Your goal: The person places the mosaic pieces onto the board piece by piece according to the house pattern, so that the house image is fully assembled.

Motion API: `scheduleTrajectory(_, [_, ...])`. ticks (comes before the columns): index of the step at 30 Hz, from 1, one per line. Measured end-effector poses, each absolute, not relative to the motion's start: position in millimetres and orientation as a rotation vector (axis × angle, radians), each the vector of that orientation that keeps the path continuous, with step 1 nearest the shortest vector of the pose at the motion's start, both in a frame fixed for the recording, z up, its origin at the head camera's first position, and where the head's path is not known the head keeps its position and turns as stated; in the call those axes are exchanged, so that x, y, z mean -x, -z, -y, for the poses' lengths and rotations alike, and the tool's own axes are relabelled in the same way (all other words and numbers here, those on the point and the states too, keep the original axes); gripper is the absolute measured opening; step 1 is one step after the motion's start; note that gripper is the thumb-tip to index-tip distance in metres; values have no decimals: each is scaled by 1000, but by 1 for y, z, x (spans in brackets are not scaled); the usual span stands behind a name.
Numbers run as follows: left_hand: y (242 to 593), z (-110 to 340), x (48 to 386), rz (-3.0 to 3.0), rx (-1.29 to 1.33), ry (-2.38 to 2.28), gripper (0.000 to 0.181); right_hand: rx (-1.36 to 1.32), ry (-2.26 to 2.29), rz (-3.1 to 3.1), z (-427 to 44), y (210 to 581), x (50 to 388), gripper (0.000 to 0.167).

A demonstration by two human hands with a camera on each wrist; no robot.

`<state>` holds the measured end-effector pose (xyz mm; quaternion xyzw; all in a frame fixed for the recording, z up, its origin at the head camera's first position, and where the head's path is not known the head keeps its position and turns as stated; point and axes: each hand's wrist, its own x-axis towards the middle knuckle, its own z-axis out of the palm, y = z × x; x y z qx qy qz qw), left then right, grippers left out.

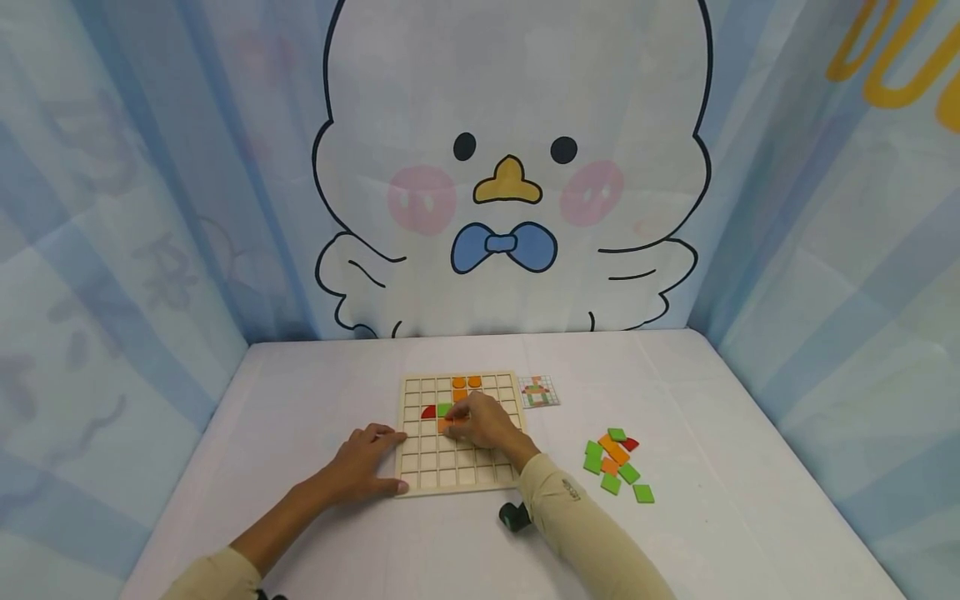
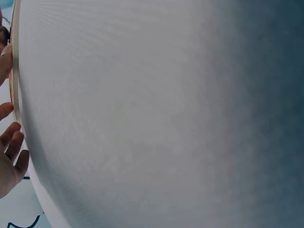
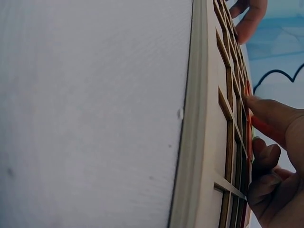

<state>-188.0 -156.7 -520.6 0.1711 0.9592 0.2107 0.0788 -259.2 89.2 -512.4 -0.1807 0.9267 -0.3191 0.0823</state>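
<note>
A square wooden grid board (image 1: 420, 467) lies on the table with coloured tiles in some of its cells. My left hand (image 1: 365, 465) rests at the board's left edge, fingers and thumb spread and touching the rim. Over the middle of the board, my right hand (image 1: 483, 422) has its thumb and forefinger together at an orange tile (image 1: 443, 426), partly covering it. Around that spot sit a green tile (image 1: 444, 410), a red quarter-round tile (image 1: 429, 412) and an orange square (image 1: 459, 395). Two orange round pieces (image 1: 467, 382) are in the top row. In the right wrist view, the right fingers (image 3: 273, 114) touch the board's surface.
A small pattern card (image 1: 538, 391) lies by the board's upper right corner. Loose green, orange and red tiles (image 1: 615, 462) are scattered to the right. A dark object (image 1: 513, 517) shows beside the right sleeve. Printed curtains (image 1: 510, 300) surround the white table (image 1: 315, 375).
</note>
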Motion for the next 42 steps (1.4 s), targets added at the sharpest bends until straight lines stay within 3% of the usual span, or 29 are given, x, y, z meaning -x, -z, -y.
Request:
scheduleTrajectory(10, [518, 156, 187, -2874, -506, -623, 80, 547, 971, -2771, -90, 514, 259, 17])
scheduleTrajectory(18, [519, 156, 187, -2873, -506, -621, 80, 617, 984, -2774, -99, 503, 253, 34])
scheduleTrajectory(22, [519, 156, 186, -2873, -502, -624, 80, 621, 1036, -2767, -112, 497, 252, 35])
scheduleTrajectory(33, [518, 155, 185, -2875, -497, -617, 80, 406, 1223, -2843, -188, 479, 242, 28])
scheduleTrajectory(42, [520, 155, 187, -2882, -498, -594, 81, 113, 1119, -2922, -260, 463, 223, 28])
